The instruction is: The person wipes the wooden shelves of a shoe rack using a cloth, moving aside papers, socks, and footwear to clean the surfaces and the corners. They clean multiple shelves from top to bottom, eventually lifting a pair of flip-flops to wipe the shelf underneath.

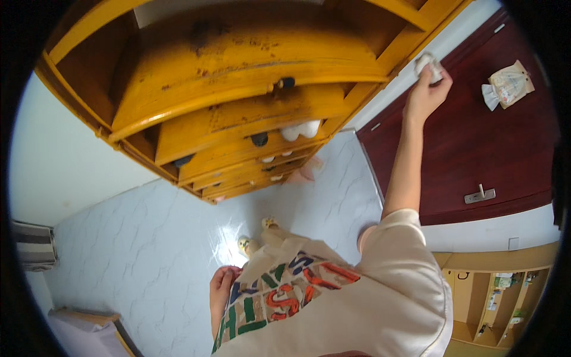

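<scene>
My right hand [429, 96] is raised at the upper right, with a crumpled white cloth or tissue [427, 66] pinched between thumb and fingers. It is beside the right edge of a tall yellow wooden shelf unit [250, 73], in front of the dark red door [473, 138]. Dark smudges and worn spots mark the unit's upper boards. Low by my shirt hangs my left hand [221, 283], its fingers curled; whether anything is in them is hidden. Lower shelves hold white shoes [301, 130] and a dark round item [259, 139].
A pack [509, 87] with white material sticking out hangs on the door, above the lever handle [480, 195]. Pale marbled tiles [111, 250] cover the floor. An open wooden cabinet [486, 308] stands at lower right. A pink item [308, 172] lies beside the shelf unit's base.
</scene>
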A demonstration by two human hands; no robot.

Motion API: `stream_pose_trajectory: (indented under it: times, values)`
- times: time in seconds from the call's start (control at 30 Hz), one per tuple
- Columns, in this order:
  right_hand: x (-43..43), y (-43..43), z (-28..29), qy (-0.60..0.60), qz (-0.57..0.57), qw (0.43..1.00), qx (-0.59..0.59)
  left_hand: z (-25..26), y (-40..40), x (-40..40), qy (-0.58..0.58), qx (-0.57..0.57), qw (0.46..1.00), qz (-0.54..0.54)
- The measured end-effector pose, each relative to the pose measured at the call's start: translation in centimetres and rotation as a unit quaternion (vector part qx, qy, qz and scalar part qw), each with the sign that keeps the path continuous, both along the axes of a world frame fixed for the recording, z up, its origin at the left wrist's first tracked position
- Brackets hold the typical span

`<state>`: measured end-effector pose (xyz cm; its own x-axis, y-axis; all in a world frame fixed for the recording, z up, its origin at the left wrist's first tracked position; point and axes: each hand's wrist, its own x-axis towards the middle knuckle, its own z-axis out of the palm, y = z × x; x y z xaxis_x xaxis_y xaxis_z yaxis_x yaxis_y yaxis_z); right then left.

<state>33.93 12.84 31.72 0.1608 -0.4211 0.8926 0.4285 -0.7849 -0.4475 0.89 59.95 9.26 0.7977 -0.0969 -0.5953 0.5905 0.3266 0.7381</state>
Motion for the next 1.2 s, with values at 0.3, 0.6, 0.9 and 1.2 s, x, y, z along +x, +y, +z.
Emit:
stream_pose_trajectory:
  times: [0.3, 0.6, 0.9, 1.2]
  values:
    - [0.2, 2.9, 10.5, -0.007, 0.002, 0.992, -0.129, -0.4, 0.9, 0.9, -0.003, -0.002, 1.0, -0.007]
    - [4.4, -0.8, 15.9, 0.309, -0.026, 0.902, -0.301, -0.6, 0.5, 1.6, 0.005, -0.024, 1.0, -0.008]
    - [2.1, 4.0, 15.0, 0.253, 0.211, 0.914, -0.235, -0.1, 0.1, 2.4, -0.011, -0.002, 1.0, -0.009]
    - [1.7, 6.8, 14.9, 0.231, 0.354, 0.879, -0.22, -1.5, -0.1, 2.8, -0.036, 0.012, 0.998, -0.04]
